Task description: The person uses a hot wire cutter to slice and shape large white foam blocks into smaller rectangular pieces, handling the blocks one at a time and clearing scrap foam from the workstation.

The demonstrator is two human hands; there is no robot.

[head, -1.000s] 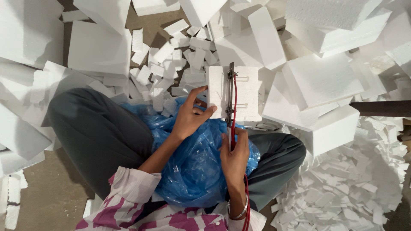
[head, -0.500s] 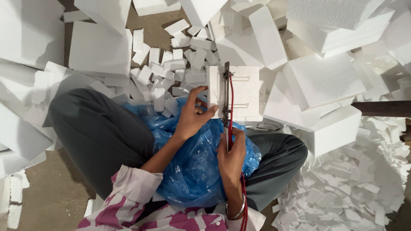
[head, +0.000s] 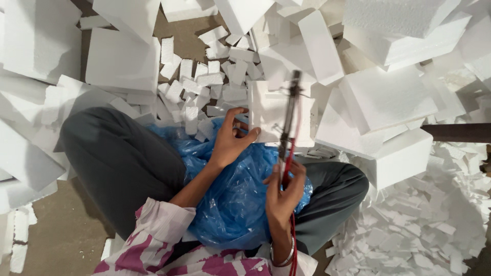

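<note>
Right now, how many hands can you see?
2. The left hand grips the white foam piece above the blue plastic bag. The right hand holds the cutting tool nearer the body.

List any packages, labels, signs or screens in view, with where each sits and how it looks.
No labels, signs or screens show.
Blue plastic bag: crumpled across the seated person's lap, glossy and translucent, unprinted.
White foam block: steadied by the left hand, flat and rectangular, plain.
Cutting tool: thin dark bar with red wire, gripped by the right hand.
Foam offcuts: white pieces all around, unmarked.
</note>
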